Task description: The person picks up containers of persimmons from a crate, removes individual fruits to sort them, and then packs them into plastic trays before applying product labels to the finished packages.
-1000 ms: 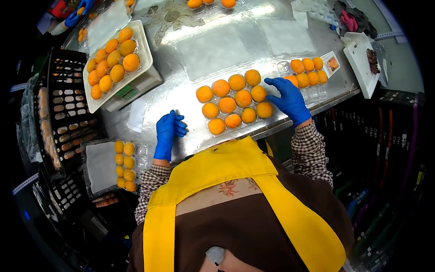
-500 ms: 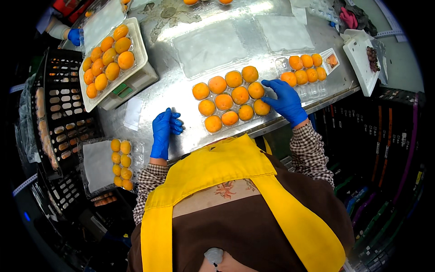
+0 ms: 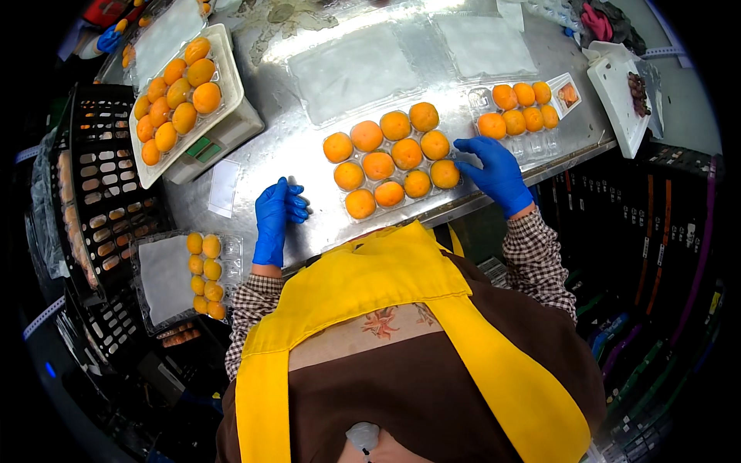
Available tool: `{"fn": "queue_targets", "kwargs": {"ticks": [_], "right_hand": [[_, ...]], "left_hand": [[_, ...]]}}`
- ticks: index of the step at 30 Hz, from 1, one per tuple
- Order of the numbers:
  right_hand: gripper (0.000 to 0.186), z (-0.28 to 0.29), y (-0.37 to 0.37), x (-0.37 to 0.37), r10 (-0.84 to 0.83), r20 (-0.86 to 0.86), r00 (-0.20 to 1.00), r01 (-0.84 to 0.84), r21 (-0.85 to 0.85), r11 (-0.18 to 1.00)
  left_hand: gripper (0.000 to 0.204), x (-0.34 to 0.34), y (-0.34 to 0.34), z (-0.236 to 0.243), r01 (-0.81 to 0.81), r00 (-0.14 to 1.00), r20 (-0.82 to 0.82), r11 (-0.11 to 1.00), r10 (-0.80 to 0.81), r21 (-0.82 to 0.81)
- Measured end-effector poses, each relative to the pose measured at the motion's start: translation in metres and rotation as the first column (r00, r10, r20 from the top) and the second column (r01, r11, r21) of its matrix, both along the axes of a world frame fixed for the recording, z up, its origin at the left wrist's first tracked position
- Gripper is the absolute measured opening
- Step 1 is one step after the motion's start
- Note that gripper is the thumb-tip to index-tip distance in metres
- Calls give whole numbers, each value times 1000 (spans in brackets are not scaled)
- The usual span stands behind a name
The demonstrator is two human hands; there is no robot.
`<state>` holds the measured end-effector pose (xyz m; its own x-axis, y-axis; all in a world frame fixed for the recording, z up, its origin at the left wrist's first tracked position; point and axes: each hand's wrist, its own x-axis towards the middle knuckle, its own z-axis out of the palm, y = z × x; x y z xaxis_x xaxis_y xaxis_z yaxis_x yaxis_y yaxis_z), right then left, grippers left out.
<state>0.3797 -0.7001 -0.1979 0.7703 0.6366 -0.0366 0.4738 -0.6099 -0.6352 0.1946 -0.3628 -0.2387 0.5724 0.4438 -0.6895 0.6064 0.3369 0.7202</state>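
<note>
In front of me on the metal table lies a clear plastic tray (image 3: 370, 216) filled with several round orange fruits (image 3: 407, 154) that look like persimmons. Just off its right edge is my right hand (image 3: 494, 174), in a blue glove, thumb and fingers apart and nothing in them. My left hand (image 3: 279, 215), gloved the same way, hovers or rests over the metal left of the tray. Its fingers are loosely bent and apart, with nothing visible between them. To the right, a second clear tray (image 3: 532, 147) is partly filled with the same fruits, a picture card (image 3: 566, 96) at its end.
A white tray of fruits (image 3: 224, 46) stands on a scale (image 3: 220, 147) at the left. Nearer lies a partly filled tray (image 3: 158, 282), beside black crates (image 3: 104, 185). Flat clear packs (image 3: 351, 77) lie farther back. A co-worker's gloved hand (image 3: 108, 40) shows at the upper left.
My right hand has drawn slightly right, away from the fruits at the tray's edge. My left hand has hardly moved. The co-worker's hand has shifted up and left.
</note>
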Motion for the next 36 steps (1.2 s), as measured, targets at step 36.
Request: {"fn": "queue_targets", "kwargs": {"ticks": [36], "right_hand": [[41,0,7,-20,419,-874,247,810,424,406]], "left_hand": [[41,-1,1,-3,14,1000,1,1000,-14,-6]]}}
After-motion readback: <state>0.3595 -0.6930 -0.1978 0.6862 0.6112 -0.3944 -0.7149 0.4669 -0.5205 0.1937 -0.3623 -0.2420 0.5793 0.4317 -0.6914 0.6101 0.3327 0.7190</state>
